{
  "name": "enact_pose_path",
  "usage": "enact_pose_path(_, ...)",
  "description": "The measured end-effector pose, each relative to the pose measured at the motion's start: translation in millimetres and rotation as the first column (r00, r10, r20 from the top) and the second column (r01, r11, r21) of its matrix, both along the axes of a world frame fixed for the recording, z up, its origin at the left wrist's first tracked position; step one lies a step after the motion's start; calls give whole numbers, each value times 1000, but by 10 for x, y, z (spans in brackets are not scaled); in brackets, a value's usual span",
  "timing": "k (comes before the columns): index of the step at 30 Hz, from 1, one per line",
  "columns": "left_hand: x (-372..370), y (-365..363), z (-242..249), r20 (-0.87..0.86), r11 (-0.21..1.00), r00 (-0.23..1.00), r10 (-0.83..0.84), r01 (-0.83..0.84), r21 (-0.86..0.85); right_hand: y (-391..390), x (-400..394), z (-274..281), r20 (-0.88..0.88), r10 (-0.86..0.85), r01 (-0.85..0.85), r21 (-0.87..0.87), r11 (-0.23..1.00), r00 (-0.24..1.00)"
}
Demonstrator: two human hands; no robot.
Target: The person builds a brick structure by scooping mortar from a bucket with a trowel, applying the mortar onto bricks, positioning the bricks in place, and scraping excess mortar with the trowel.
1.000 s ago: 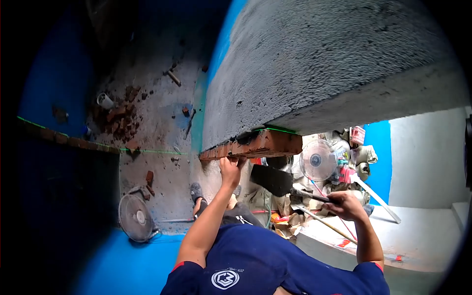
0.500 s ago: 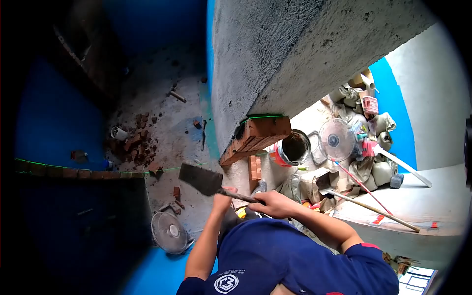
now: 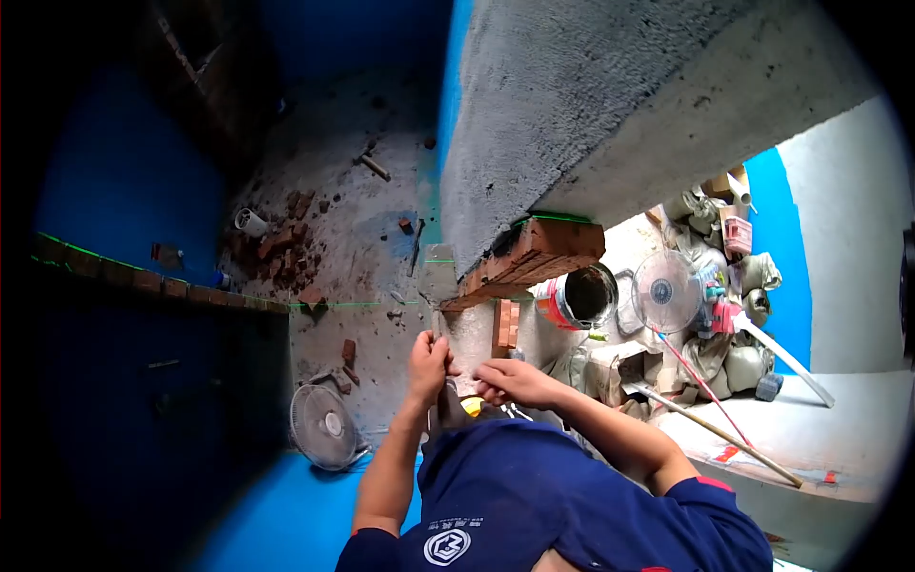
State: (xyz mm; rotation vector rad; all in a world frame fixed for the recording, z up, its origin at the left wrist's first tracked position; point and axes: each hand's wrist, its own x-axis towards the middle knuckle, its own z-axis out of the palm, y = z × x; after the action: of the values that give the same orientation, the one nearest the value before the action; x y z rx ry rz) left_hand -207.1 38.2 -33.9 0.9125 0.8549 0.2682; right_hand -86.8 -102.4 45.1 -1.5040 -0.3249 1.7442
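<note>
My left hand (image 3: 429,367) is closed round the handle of a bricklayer's trowel (image 3: 438,275), whose flat grey blade points away from me beside the end of the brickwork. Just right of it, my right hand (image 3: 518,383) is apart from the trowel with its fingers curled together. Whether anything small sits in those fingers cannot be made out. Ahead of both hands, a short stretch of brickwork (image 3: 534,255) with a green line along its top meets the rough grey wall. A few stacked bricks (image 3: 506,324) stand near my right hand.
A bucket (image 3: 589,296) of dark material stands beyond the brickwork. Fans stand at left (image 3: 327,426) and right (image 3: 665,291). Broken bricks (image 3: 286,238) litter the floor at far left. Sacks and long poles (image 3: 720,434) crowd the right side. A low brick course (image 3: 143,281) crosses the left.
The trowel has swung from lying crosswise to pointing away from me. My right hand has let go of its handle, and my left hand now holds it. The view has shifted slightly.
</note>
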Motion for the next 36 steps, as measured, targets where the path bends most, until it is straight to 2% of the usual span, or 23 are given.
enact_pose_path(2, -59, 14, -29, 12, 1000, 1000, -11, 11, -11, -232, 148, -10, 82, -77, 79, -18, 997, 994)
enact_pose_path(3, -96, -18, 2, -3, 995, 998, -70, 70, 73, -394, 254, -108, 105, -93, 101, -73, 992, 990)
enact_pose_path(4, -143, -82, -4, -22, 983, 993, -114, 116, 145, -713, 354, -334, 299, -129, 187, -174, 967, 945)
enact_pose_path(5, -151, -174, -156, -49, 946, 993, -109, 119, 301, -915, 409, -487, 320, -180, 257, -218, 942, 930)
enact_pose_path(6, -165, -221, -135, -46, 951, 994, -100, 109, 291, -1080, 444, -568, 322, -206, 297, -265, 917, 924)
enact_pose_path(8, -196, -298, -52, -60, 915, 986, -158, 169, 365, -1435, 510, -790, 334, -192, 309, -344, 887, 923)
enact_pose_path(9, -214, -361, -170, -58, 894, 989, -140, 151, 422, -1698, 567, -1010, 295, -223, 322, -351, 879, 929)
enact_pose_path(10, -216, -353, -138, -55, 897, 989, -139, 150, 415, -1880, 600, -1155, 255, -257, 337, -358, 871, 932)
enact_pose_path(12, -233, -318, -21, -180, 906, 959, -220, 269, 326, -1943, 552, -1099, 286, -266, 367, -397, 841, 920)
enact_pose_path(14, -209, -372, -144, -127, 901, 971, -203, 236, 364, -2035, 555, -1148, 271, -297, 390, -423, 818, 916)
enact_pose_path(16, -180, -354, -26, -72, 895, 980, -187, 200, 399, -2059, 565, -1161, 266, -299, 391, -432, 813, 916)
enact_pose_path(18, -183, -306, 134, -184, 917, 945, -269, 309, 250, -2069, 607, -1193, 280, -303, 400, -424, 812, 911)
enact_pose_path(22, -195, -330, 127, -154, 903, 953, -261, 298, 309, -2061, 688, -1302, 240, -405, 468, -353, 810, 882)
enact_pose_path(24, -192, -302, 29, -114, 898, 954, -277, 299, 322, -2055, 751, -1327, 243, -393, 459, -365, 810, 887)
enact_pose_path(25, -195, -236, 146, -112, 899, 955, -276, 297, 322, -2063, 774, -1360, 252, -400, 469, -357, 808, 881)
enact_pose_path(27, -242, -112, 409, -101, 941, 944, -313, 323, 99, -2087, 804, -1405, 262, -406, 479, -351, 805, 875)
enact_pose_path(28, -267, -87, 457, -98, 942, 945, -313, 322, 99, -2100, 817, -1420, 277, -387, 467, -347, 813, 879)
enact_pose_path(30, -287, -41, 507, 101, 970, 967, -235, 239, -38, -2114, 848, -1436, 307, -350, 446, -339, 829, 885)
enact_pose_path(31, -284, -29, 514, 113, 975, 976, -184, 195, -103, -2120, 843, -1437, 328, -334, 441, -341, 831, 884)
enact_pose_path(36, -102, 95, 338, 223, 978, 957, -186, 203, -55, -2140, 824, -1487, 224, -371, 431, -369, 824, 901)
